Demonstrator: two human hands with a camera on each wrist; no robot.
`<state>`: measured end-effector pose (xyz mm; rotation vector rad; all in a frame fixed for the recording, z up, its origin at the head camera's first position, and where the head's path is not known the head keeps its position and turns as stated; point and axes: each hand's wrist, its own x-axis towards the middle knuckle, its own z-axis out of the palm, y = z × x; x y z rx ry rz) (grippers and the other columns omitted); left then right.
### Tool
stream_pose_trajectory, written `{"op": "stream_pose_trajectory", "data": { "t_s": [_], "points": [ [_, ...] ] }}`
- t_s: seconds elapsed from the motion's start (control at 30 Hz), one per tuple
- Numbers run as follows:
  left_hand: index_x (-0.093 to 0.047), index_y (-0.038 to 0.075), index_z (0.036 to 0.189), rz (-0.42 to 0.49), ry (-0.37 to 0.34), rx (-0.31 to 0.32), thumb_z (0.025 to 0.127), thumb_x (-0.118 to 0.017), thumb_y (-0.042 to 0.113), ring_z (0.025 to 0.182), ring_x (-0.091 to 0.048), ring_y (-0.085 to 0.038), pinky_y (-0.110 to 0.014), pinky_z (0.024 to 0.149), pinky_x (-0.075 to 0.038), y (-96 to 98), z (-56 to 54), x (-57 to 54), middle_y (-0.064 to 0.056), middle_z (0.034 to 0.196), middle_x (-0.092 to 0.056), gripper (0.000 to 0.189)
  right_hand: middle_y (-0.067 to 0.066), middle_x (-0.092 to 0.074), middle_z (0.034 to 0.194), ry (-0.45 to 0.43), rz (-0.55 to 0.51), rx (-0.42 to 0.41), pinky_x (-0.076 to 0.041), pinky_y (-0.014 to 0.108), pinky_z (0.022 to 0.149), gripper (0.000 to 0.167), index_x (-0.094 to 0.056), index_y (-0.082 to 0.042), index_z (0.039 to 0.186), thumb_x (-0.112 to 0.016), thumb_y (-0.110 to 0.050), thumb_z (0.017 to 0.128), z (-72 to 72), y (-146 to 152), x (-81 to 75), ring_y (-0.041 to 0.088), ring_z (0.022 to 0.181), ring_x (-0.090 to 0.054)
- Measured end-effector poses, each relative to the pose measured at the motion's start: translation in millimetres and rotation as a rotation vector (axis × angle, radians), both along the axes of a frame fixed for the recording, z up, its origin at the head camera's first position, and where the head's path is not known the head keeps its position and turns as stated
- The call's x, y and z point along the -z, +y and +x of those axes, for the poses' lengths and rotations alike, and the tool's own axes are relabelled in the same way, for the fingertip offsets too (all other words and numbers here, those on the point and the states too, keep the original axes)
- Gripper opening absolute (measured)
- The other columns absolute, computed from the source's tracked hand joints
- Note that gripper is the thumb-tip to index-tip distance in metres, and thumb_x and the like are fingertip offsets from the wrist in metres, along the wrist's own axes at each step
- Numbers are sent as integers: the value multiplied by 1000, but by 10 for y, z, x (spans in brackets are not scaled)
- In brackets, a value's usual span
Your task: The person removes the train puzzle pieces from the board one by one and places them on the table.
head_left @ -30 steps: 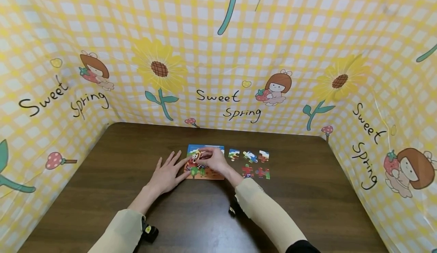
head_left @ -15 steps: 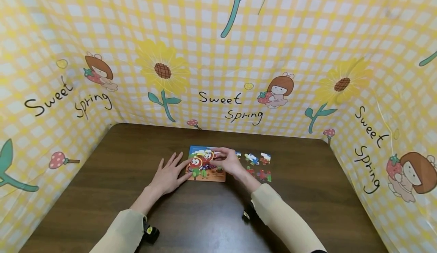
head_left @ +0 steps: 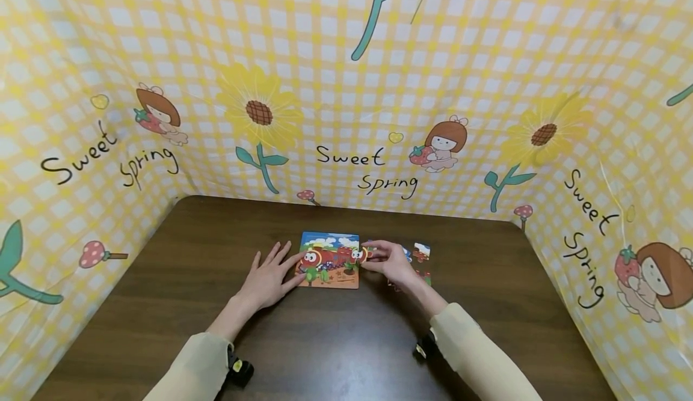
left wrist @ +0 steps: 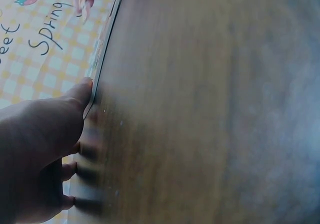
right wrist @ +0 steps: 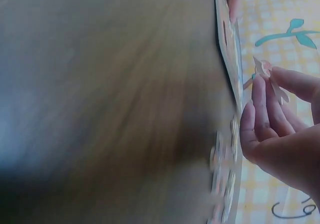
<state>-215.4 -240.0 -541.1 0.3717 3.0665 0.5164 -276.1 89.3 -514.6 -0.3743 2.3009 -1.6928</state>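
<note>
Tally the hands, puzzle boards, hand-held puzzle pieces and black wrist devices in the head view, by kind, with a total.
Hands: 2 (left hand, right hand)
Puzzle board: 1
Held puzzle piece: 1
Black wrist devices: 2 (left device, right device)
Total: 6
Loose pieces are left out: the right hand partly hides them.
</note>
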Motion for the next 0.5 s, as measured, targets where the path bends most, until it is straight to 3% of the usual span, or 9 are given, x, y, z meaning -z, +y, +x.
{"op": "stream_pose_trajectory", "data": {
  "t_s": [0.23,0.5],
  "points": [
    [-50,22,167,32,-4,2,110,-62,51,168,-26,-50,-85,128,-16,4,12,-24,-23,179,-34,65,29,-81,114,19,56,-16,-58,23,74,45,-70,9,138,-81,4,94,38,211,29,11,93,-76],
    [-49,24,168,-1,-5,-2,111,-60,52,168,-26,-49,-84,128,-17,10,3,-16,-21,179,-34,64,22,-82,104,-8,131,-36,-54,27,65,44,-73,4,137,-83,1,94,71,330,4,8,81,-69]
  ]
}}
